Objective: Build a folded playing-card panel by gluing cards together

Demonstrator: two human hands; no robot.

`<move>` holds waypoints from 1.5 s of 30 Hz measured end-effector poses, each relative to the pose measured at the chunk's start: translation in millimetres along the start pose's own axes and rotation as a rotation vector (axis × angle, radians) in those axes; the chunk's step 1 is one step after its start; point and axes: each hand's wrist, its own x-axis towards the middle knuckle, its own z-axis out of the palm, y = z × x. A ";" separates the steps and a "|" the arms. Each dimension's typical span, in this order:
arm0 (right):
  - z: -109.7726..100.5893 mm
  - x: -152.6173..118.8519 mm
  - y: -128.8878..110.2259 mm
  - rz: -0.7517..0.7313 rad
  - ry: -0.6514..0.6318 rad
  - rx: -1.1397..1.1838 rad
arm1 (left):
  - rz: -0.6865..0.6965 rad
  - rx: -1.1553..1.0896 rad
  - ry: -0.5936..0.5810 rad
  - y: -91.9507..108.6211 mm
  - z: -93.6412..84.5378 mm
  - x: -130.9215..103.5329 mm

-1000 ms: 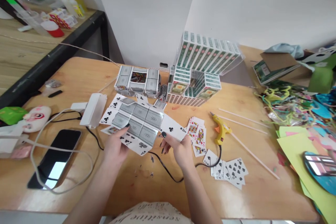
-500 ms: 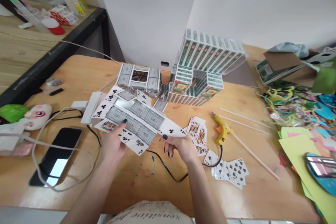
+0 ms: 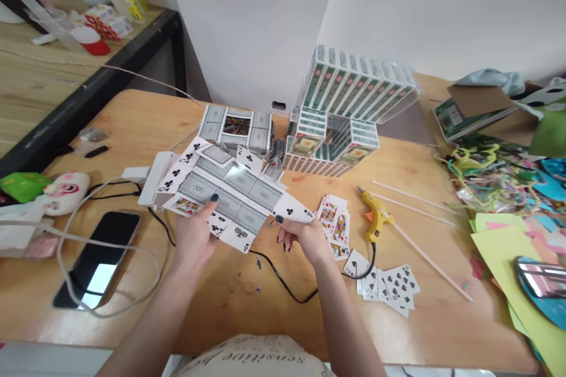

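Observation:
My left hand (image 3: 198,235) grips the near edge of a panel of joined playing cards (image 3: 225,203), thumb on top. The panel shows grey patterned backs in two rows, with face-up club cards sticking out around its edges. At its right end, my right hand (image 3: 305,237) pinches a white club card (image 3: 289,207) between thumb and fingers. The panel is held above the table, tilted. Behind it stands a box-like piece built from cards (image 3: 236,129), with a square opening in its top. Loose cards (image 3: 276,156) lie partly hidden beside that piece.
A yellow glue gun (image 3: 377,215), its cord and glue sticks lie right, near face cards (image 3: 335,227) and fanned spades (image 3: 389,285). Green card boxes (image 3: 354,85) stack at the back. A phone (image 3: 99,259) and white cable are left; coloured scraps (image 3: 499,177) are far right.
The card panel has tilted a little and shifted slightly right, with both hands still on it. My right thumb has moved up slightly at the club card. The view has shifted slightly.

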 end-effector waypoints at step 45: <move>-6.0 -1.1 2.1 -0.148 0.155 -0.069 | 0.146 0.122 -0.067 -13.9 1.3 2.5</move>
